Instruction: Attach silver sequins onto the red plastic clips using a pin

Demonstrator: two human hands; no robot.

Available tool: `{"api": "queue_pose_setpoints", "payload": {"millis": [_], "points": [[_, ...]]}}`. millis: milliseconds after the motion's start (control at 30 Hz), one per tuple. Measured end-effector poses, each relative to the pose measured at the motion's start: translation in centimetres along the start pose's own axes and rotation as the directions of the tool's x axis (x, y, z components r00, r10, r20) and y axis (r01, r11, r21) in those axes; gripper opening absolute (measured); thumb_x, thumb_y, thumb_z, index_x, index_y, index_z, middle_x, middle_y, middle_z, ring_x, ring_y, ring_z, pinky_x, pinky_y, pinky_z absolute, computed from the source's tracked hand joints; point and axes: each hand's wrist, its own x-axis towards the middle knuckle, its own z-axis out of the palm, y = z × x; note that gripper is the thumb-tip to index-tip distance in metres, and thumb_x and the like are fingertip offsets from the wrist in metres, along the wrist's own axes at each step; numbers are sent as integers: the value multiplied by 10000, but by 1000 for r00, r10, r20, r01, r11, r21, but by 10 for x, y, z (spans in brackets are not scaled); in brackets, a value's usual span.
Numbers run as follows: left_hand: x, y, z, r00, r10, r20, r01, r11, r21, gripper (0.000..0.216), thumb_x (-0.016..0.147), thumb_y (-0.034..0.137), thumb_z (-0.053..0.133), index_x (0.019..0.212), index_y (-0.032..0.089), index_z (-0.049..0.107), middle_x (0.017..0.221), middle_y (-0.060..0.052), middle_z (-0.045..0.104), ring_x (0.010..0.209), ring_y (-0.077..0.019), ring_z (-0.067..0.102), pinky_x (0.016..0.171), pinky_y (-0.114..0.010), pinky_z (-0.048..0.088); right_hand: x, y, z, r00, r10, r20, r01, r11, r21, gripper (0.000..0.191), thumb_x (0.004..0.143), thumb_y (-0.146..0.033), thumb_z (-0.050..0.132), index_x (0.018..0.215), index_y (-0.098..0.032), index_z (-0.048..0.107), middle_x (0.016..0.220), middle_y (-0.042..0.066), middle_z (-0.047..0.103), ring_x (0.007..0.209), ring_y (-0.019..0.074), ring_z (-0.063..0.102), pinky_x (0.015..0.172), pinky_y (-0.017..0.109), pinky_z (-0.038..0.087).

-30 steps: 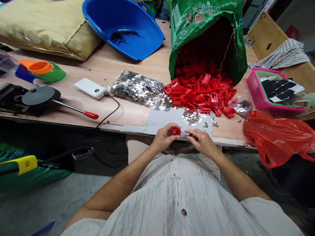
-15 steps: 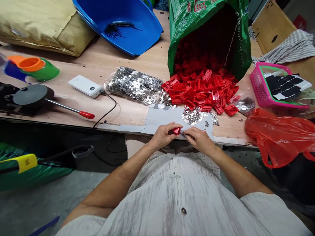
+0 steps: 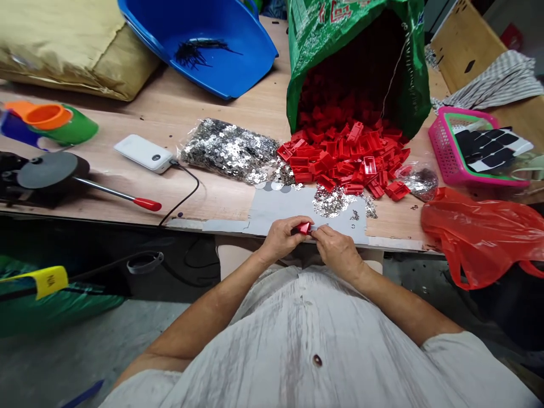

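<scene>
My left hand pinches a small red plastic housing at the table's front edge. Close against its right side, my right hand has its fingers pressed together; whatever they hold is hidden by the fingers. Just beyond both hands, small shiny metal pieces lie heaped on a grey sheet. Behind them a pile of red plastic housings spills out of a green woven sack. A clear bag of metal pieces rests left of that pile.
To the left are a white power bank with a black cable and a hand press with a red-tipped lever. A blue scoop-shaped basin stands behind. On the right are a pink basket and a red plastic bag.
My right hand has moved slightly left, closing in on the red housing, and its fingers are now turned more over. My left hand still holds the housing in nearly the same spot.
</scene>
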Motion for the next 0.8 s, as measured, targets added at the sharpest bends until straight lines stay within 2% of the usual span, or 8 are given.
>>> {"api": "queue_pose_setpoints", "payload": {"millis": [100, 200, 267, 333, 433, 533, 633, 800], "points": [[-3, 3, 1, 999, -40, -20, 39, 997, -67, 276, 654, 164, 775, 920, 223, 731, 866, -19, 727, 814, -190, 630, 807, -285, 456, 1, 9, -3, 998, -19, -52, 28, 983, 180, 217, 954, -167, 467, 1106, -220, 613, 1016, 68, 651, 937, 183, 624, 753, 268, 471], [-10, 11, 3, 988, -114, -107, 76, 948, -310, 295, 644, 196, 818, 906, 202, 683, 907, -17, 698, 849, -168, 632, 821, -271, 464, -3, 17, -9, 989, -35, -144, 93, 906, 414, 231, 968, -204, 443, 1167, -213, 560, 1034, 67, 639, 918, 173, 620, 788, 289, 473], [-17, 19, 6, 973, -199, -116, 101, 820, -563, 292, 677, 236, 818, 905, 196, 639, 946, -13, 684, 887, -160, 655, 844, -275, 475, -6, 18, -15, 988, -50, -148, 123, 830, 545, 267, 987, -228, 400, 1235, -214, 499, 956, 41, 647, 833, 152, 617, 757, 281, 472], [-23, 27, 10, 957, -289, -41, 157, 626, -764, 266, 715, 272, 803, 862, 186, 598, 950, -13, 686, 902, -161, 678, 876, -297, 486, -9, 14, -20, 993, -85, -88, 121, 788, 604, 338, 1007, -260, 365, 1340, -230, 417, 816, -9, 640, 733, 135, 602, 730, 270, 464], [-30, 38, 16, 931, -351, 99, 239, 383, -892, 263, 749, 283, 786, 744, 163, 552, 838, -13, 690, 832, -148, 686, 851, -291, 514, -11, 5, -28, 991, -133, -14, 118, 817, 565, 418, 1017, -329, 365, 1430, -263, 352, 703, -47, 616, 658, 131, 590, 700, 259, 452], [-34, 45, 22, 906, -403, 128, 239, 237, -942, 186, 799, 235, 737, 732, 149, 586, 757, -7, 678, 735, -117, 666, 807, -265, 542, -12, -2, -32, 989, -140, -38, 140, 854, 500, 388, 1014, -368, 373, 1387, -282, 438, 743, -29, 656, 677, 141, 624, 685, 258, 458], [-37, 50, 27, 877, -460, 141, 240, 164, -957, 126, 868, 217, 656, 780, 128, 640, 784, -32, 693, 743, -121, 668, 866, -295, 553, -14, -5, -33, 985, -147, -90, 172, 869, 464, 373, 1011, -356, 378, 1360, -277, 484, 935, 12, 718, 774, 159, 669, 728, 273, 483], [-39, 55, 31, 863, -486, 138, 239, 153, -959, 211, 917, 231, 589, 752, 121, 660, 755, -39, 685, 755, -127, 668, 929, -327, 547, -16, -2, -33, 979, -160, -123, 197, 892, 407, 368, 1007, -341, 396, 1355, -298, 506, 1199, 26, 690, 916, 187, 689, 809, 301, 506]]}}
